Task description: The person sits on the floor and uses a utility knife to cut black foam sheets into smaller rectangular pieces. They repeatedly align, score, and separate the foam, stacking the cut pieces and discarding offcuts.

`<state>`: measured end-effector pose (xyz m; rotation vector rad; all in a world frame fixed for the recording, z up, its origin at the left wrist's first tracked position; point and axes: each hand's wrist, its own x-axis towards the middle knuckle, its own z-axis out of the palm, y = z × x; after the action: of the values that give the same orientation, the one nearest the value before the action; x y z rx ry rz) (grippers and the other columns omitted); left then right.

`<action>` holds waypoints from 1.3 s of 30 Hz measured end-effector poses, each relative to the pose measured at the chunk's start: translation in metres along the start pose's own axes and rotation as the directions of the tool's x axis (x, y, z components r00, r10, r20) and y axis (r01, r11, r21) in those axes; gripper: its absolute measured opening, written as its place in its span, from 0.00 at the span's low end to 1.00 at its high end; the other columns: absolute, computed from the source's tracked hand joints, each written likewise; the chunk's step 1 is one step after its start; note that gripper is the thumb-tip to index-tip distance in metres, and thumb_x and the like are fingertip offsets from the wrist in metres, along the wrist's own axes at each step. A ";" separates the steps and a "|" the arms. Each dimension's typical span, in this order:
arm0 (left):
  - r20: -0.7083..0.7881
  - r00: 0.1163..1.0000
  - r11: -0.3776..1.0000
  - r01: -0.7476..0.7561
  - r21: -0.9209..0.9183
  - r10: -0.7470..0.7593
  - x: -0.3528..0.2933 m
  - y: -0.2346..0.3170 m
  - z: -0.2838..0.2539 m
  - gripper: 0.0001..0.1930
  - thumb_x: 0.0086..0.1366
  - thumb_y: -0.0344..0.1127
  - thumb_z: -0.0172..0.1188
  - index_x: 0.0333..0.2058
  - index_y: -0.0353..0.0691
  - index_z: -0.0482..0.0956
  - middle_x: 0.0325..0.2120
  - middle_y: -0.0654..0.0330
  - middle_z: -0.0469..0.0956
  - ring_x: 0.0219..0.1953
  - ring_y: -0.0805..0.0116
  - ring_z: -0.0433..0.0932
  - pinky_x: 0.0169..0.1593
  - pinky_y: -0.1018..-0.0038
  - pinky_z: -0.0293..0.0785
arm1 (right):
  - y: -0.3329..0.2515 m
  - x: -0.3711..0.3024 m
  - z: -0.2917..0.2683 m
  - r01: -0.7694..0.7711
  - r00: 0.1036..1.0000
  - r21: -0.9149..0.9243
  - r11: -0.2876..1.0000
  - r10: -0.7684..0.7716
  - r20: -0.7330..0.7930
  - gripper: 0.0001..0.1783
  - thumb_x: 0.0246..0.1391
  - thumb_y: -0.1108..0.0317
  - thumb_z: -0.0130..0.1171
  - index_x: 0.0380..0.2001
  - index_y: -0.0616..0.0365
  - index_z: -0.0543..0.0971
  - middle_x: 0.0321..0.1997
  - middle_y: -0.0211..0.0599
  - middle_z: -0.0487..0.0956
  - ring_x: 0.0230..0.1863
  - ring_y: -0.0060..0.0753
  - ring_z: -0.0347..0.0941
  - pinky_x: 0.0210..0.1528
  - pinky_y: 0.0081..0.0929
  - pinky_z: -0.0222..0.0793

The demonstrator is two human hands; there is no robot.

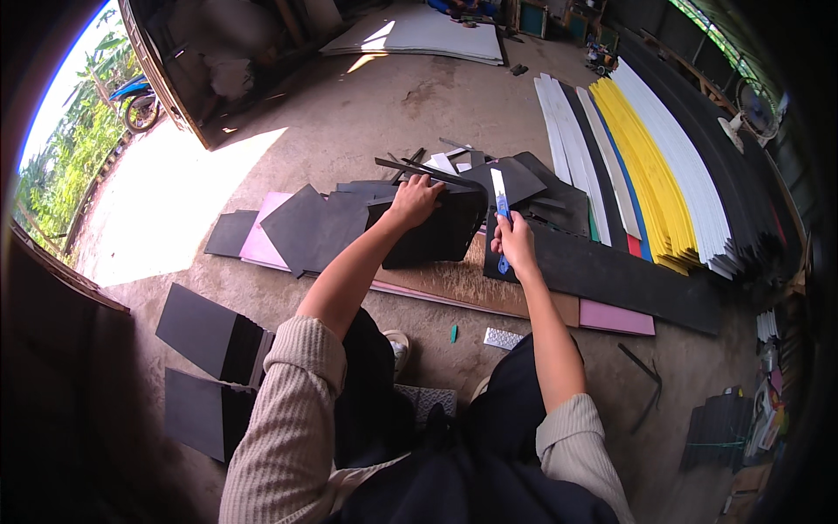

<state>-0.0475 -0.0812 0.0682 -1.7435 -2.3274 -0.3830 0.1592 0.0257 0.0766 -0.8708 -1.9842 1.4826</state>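
Note:
My left hand point(416, 201) is closed over the top edge of a black sheet piece point(432, 231), which is tilted up above the work boards. Just right of it, my right hand point(515, 243) grips a blue utility knife point(503, 206), its long pale blade pointing up and away, apart from the sheet. Under both hands lies a worn brown board point(506, 288) on pink sheets point(615, 317). Several black offcuts point(319, 225) spread to the left, and a long black strip point(602, 271) runs to the right. Dark and white scraps point(445, 162) are heaped behind the held piece.
Stacked black pieces point(199, 327) lie on the floor at left. Long yellow strips point(646, 166), with white, blue and black ones, fill the right side. White sheets point(415, 37) lie at the back. A fan point(755, 109) stands far right, a motorbike point(138, 103) outside at left.

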 end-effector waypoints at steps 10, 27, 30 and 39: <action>-0.186 0.982 0.993 -0.039 -0.115 0.017 0.000 0.001 0.011 0.18 0.60 0.48 0.53 0.41 0.40 0.70 0.36 0.56 0.75 0.42 0.58 0.75 0.44 0.63 0.65 | 0.005 -0.011 0.051 0.195 0.980 -0.571 0.798 -0.181 0.081 0.18 0.62 0.56 0.40 0.38 0.63 0.62 0.21 0.59 0.75 0.28 0.62 0.74 0.27 0.50 0.72; -0.155 0.986 0.962 0.021 -0.273 -0.065 0.005 0.010 0.002 0.16 0.57 0.48 0.56 0.34 0.41 0.70 0.32 0.60 0.77 0.40 0.61 0.75 0.42 0.64 0.65 | -0.018 -0.014 0.065 0.120 0.992 -0.690 0.714 -0.112 0.057 0.16 0.62 0.59 0.37 0.38 0.63 0.63 0.21 0.59 0.76 0.28 0.63 0.75 0.28 0.51 0.72; -0.142 0.988 0.963 0.021 -0.268 -0.062 0.003 0.009 0.001 0.16 0.57 0.47 0.56 0.34 0.40 0.70 0.31 0.59 0.77 0.40 0.60 0.75 0.43 0.64 0.64 | -0.020 -0.011 0.070 0.055 0.998 -0.630 0.774 -0.038 0.040 0.16 0.62 0.58 0.37 0.38 0.62 0.64 0.26 0.64 0.75 0.33 0.66 0.73 0.34 0.55 0.70; -0.098 0.995 0.967 -0.024 -0.253 -0.001 -0.005 0.004 0.000 0.14 0.59 0.44 0.56 0.36 0.39 0.69 0.34 0.56 0.76 0.42 0.58 0.74 0.45 0.64 0.61 | -0.016 0.030 0.078 -0.112 0.938 -0.599 0.793 0.284 0.201 0.17 0.58 0.67 0.37 0.36 0.72 0.71 0.28 0.64 0.77 0.33 0.57 0.77 0.36 0.44 0.74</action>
<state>-0.0424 -0.0845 0.0665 -1.8000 -2.2811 -0.7780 0.0801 -0.0049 0.0711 -1.2012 -2.7114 1.1499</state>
